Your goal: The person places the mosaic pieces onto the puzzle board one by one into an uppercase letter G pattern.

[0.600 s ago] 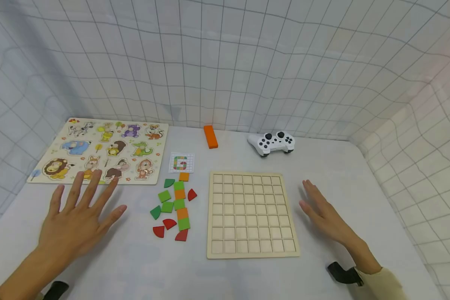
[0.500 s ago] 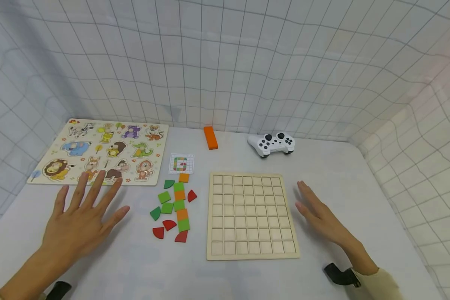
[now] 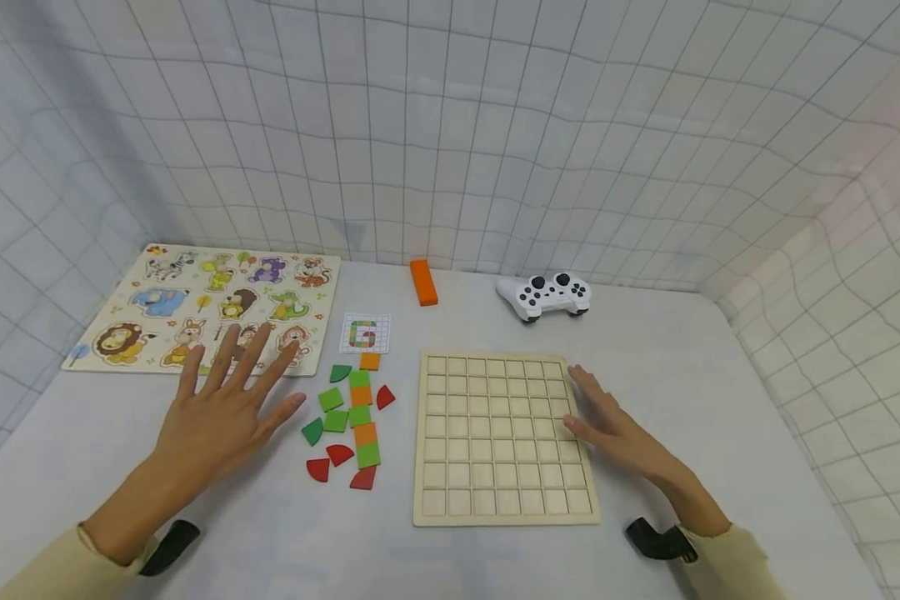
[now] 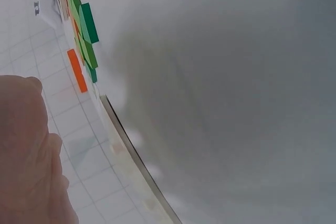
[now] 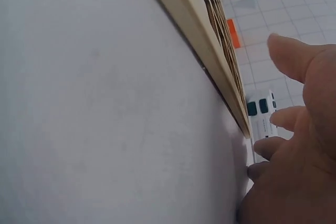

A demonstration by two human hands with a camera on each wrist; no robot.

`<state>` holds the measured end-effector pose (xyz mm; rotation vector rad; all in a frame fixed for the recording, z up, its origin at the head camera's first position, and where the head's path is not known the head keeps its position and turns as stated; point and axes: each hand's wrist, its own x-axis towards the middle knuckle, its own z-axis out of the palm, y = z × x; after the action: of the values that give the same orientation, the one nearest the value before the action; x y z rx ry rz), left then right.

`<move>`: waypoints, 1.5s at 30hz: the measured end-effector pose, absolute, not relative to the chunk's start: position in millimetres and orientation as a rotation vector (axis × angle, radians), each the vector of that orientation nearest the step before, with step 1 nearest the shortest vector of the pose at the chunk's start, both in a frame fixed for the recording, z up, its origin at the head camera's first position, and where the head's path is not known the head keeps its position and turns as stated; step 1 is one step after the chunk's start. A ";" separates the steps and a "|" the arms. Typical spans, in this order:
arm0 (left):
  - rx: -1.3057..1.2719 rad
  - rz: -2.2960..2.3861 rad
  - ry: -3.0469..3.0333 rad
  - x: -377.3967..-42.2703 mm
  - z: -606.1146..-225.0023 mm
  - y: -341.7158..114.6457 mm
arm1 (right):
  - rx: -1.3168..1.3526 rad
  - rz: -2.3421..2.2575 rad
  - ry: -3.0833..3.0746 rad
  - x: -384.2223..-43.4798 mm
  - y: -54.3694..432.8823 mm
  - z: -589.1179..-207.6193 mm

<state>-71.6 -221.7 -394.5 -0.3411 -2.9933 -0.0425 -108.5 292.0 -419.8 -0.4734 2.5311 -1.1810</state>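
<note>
Left hand [image 3: 217, 425] held with fingers splayed at near edge of animal puzzle board [image 3: 195, 287], right hand [image 3: 633, 442] held with fingers loosely extended beside wooden grid board [image 3: 504, 432], coloured tiles [image 3: 359, 416] scattered between, pattern card [image 3: 365, 333] laid behind tiles.

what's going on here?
A person has both hands out over a table, holding nothing. The left hand is spread near the animal puzzle board; the right hand is at the right edge of a wooden grid board. Loose colored tiles lie between the boards, below a small pattern card. Whether the fingertips touch either board isn't clear.
</note>
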 end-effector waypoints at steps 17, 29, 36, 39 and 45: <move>-0.527 -0.380 -3.120 -112.4 -386.3 -201.8 | -0.683 -0.995 2.412 -113.9 299.1 -413.2; -0.623 -0.551 -3.128 -126.4 -387.0 -190.3 | -0.701 -0.986 2.409 -114.7 300.1 -413.3; -0.619 -0.498 -3.039 -132.2 -389.8 -183.2 | -0.700 -0.976 2.426 -114.8 301.3 -415.7; -0.625 -0.491 -3.039 -131.7 -389.2 -181.4 | -0.700 -0.978 2.424 -114.9 301.5 -417.1; -0.647 -0.618 -3.033 -132.4 -390.8 -183.0 | -0.700 -0.975 2.426 -113.9 301.7 -418.7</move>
<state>-132.4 -183.0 -390.8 -0.6471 -3.0329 -0.6185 -113.9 301.7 -418.7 -0.6996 2.4265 -0.9751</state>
